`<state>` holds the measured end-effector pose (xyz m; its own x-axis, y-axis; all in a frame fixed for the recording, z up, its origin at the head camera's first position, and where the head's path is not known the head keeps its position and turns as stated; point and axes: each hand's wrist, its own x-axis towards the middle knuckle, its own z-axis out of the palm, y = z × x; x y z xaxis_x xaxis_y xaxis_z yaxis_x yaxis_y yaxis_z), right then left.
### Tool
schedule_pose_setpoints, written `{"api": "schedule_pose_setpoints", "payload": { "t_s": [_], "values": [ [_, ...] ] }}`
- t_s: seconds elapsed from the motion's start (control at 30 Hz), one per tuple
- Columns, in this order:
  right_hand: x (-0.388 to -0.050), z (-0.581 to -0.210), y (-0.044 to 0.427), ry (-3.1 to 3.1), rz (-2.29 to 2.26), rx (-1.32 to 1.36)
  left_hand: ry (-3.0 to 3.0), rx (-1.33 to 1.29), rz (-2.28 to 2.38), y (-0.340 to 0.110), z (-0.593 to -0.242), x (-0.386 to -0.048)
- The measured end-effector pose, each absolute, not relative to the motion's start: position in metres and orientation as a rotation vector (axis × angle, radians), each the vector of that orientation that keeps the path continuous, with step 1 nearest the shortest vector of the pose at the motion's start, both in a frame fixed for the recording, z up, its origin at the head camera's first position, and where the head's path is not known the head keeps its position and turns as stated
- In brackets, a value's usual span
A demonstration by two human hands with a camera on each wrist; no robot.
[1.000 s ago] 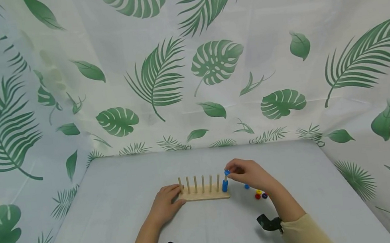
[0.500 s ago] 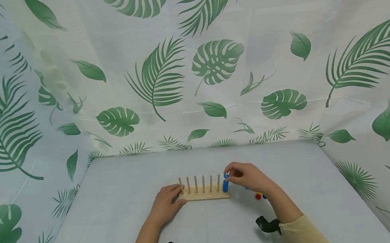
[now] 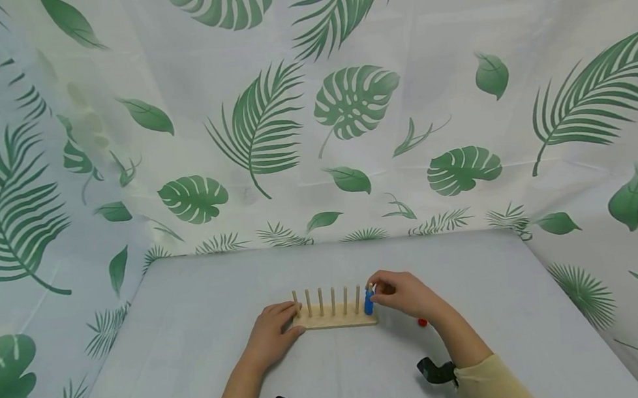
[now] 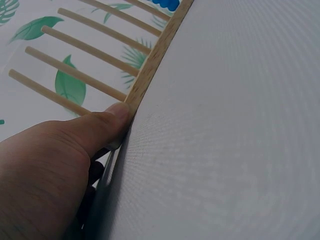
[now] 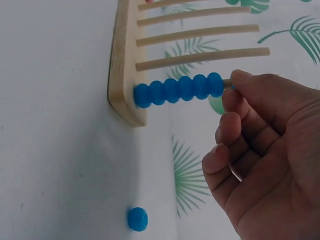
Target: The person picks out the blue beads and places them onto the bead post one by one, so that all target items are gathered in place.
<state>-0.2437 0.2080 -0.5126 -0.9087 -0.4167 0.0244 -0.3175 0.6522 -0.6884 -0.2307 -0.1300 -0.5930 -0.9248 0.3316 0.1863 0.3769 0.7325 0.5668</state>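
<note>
A wooden peg board (image 3: pixel 333 321) with a row of upright pegs sits on the table. Several blue beads (image 5: pixel 178 89) are stacked on its rightmost peg; the other pegs visible in the head view are bare. My left hand (image 3: pixel 275 332) grips the board's left end, its thumb (image 4: pixel 117 112) against the front edge. At the top of the rightmost peg, my right hand (image 3: pixel 403 291) pinches a further blue bead between thumb and index finger. Only a sliver of that bead shows in the right wrist view, mostly hidden by the fingertips.
On the table right of the board lie a loose blue bead (image 5: pixel 137 219) and a red bead (image 3: pixel 422 322), the latter partly behind the right forearm. A leaf-printed sheet (image 3: pixel 287 130) walls the table's back and sides. Black camera mounts (image 3: pixel 435 371) stick out from both wrists.
My right hand has lowered slightly at the rightmost peg, bringing its blue bead down toward the stack. Its forearm now covers more of the loose beads. The left hand has stayed still.
</note>
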Motion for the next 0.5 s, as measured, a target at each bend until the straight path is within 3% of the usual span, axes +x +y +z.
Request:
{"api": "schedule_pose_setpoints", "payload": {
  "t_s": [0.5],
  "values": [
    [-0.2425,-0.5147,0.208,2.703,-1.102,-0.593,-2.874,-0.575,-0.942,-0.13,-0.593,-0.2314]
  ]
}}
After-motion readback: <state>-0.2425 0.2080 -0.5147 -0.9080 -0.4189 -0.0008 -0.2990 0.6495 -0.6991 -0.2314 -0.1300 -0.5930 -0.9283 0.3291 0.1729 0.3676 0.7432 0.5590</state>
